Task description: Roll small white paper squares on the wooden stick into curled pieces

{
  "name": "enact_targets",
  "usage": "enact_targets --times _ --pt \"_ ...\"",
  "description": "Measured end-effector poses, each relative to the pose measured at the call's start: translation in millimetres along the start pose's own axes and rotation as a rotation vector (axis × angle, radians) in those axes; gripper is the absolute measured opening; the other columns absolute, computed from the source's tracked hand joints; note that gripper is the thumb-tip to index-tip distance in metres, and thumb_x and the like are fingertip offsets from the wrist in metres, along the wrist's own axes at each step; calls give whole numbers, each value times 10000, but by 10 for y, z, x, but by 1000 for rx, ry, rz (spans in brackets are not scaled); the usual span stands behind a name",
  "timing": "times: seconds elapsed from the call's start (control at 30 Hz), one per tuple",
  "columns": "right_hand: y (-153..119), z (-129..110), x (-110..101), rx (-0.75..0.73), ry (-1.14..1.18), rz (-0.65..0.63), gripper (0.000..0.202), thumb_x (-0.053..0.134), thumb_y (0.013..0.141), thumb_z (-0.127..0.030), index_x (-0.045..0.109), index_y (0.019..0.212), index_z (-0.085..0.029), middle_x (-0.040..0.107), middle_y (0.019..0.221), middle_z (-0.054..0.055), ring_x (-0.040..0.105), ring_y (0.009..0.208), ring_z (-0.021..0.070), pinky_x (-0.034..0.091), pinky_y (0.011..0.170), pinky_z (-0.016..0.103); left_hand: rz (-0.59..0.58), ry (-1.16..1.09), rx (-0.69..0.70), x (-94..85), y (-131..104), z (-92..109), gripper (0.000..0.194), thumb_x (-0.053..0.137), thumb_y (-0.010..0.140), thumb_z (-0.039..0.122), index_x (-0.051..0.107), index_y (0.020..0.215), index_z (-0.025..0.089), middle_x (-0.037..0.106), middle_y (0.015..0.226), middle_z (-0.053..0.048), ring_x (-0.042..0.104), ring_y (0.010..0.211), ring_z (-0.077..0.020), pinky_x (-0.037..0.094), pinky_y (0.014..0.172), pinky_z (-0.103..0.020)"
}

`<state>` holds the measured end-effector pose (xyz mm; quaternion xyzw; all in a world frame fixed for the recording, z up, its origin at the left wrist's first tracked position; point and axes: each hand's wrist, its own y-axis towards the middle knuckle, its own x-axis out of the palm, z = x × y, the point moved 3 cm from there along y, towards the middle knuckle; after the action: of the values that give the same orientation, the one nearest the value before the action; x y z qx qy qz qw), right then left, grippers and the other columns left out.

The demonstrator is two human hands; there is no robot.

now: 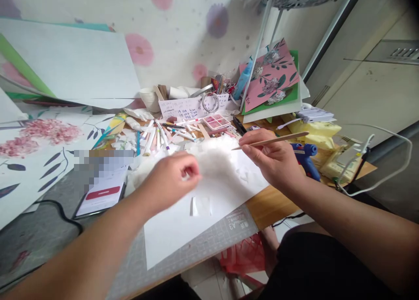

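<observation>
Above the white sheet (170, 243), left hand (173, 173) is hovering, fingers curling in toward the thumb to make a small loop; can't tell if it's pinching anything. Right hand (270, 158) is gripping a thin wooden stick (281, 139) between thumb and fingers, holding it close to its left end. Stick is lying nearly level: left tip is poking just past the fingertips, longer end is rising slightly to the right. Can't tell whether the tip is touching the cotton (212, 160), which is lying in a fluffy white heap on the far part of the sheet, between the hands and spreading behind the left one. Small white strips (194, 206) are lying on the sheet, nearer the person. Sheet is overlapping both a grey mat (240, 219) and the wooden surface (278, 208). Phone (104, 199) is resting left of the sheet, screen lit. Behind the cotton, markers (150, 141) are lying jumbled near a pink palette (217, 122); paper cups (149, 100) and a handwritten note (183, 112) are standing farther back. Blue glue gun (306, 160) is sitting just beside the right hand, partly hidden. Pink flower card (271, 80) is leaning at back right; flower painting (55, 134) is lying at left.
</observation>
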<state>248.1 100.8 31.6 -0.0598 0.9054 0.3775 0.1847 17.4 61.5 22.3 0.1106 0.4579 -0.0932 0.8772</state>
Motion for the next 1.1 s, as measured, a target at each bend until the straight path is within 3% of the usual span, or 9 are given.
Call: enact_targets --times 0.07,0.13,0.23,0.4,0.5,0.6,0.73,0.83,1.1 --pt "-39 -94 -16 -27 -9 -33 100 649 882 -210 699 801 -239 715 857 40 651 904 214 509 892 422 -218 -27 102 74 -68 105 51 687 732 233 701 779 248 690 905 9 645 800 -202 466 730 -285" --pt "-75 -147 -23 -37 -16 -59 104 637 896 -191 703 836 -243 720 851 37 658 882 213 516 862 414 -319 -17 130 136 -117 131 242 740 679 209 729 914 267 692 1001 -15 647 907 -251 457 785 -323" --pt "-116 -192 -17 -46 -13 -102 101 632 910 -198 707 852 -232 724 840 37 671 850 204 527 815 388 -354 17 82 202 -138 71 294 742 666 183 722 953 243 683 968 -51 629 916 -299 428 749 -354" --pt "-143 -243 11 -47 6 -175 85 637 912 -211 719 889 -211 729 842 45 686 823 188 551 757 341 -417 -39 -5 275 -112 16 85 680 693 148 648 673 224 617 657 2 555 609 -214 336 552 -298" --pt "-148 -257 26 -25 66 -225 96 640 921 -231 720 878 -198 728 840 48 690 824 179 564 736 315 -414 -158 0 278 -89 73 124 664 726 168 613 625 219 614 732 3 571 686 -200 399 629 -305" --pt "-154 -273 43 43 189 -294 117 652 923 -238 718 847 -178 717 830 51 689 807 165 569 713 287 -361 -310 -35 247 -91 128 78 610 811 244 582 741 222 641 847 -14 603 790 -197 463 720 -314" --pt "-152 -325 61 105 370 -334 104 667 915 -215 731 845 -171 715 815 48 684 797 159 571 721 282 -305 -683 -127 223 -130 155 189 630 822 283 467 741 231 616 733 21 572 662 -147 461 616 -267" --pt "-139 -358 91 141 483 -341 72 673 912 -212 734 892 -180 733 825 45 698 806 161 584 715 274 -300 -1040 -178 235 -147 152 266 749 769 216 488 719 210 614 709 39 539 614 -105 424 569 -222" --pt "-119 -393 202 148 556 -378 81 677 897 -152 734 943 -188 746 907 41 717 859 151 603 775 255 -282 -1271 -183 280 -162 129 311 876 710 196 608 867 198 637 737 64 590 606 -69 465 542 -164"
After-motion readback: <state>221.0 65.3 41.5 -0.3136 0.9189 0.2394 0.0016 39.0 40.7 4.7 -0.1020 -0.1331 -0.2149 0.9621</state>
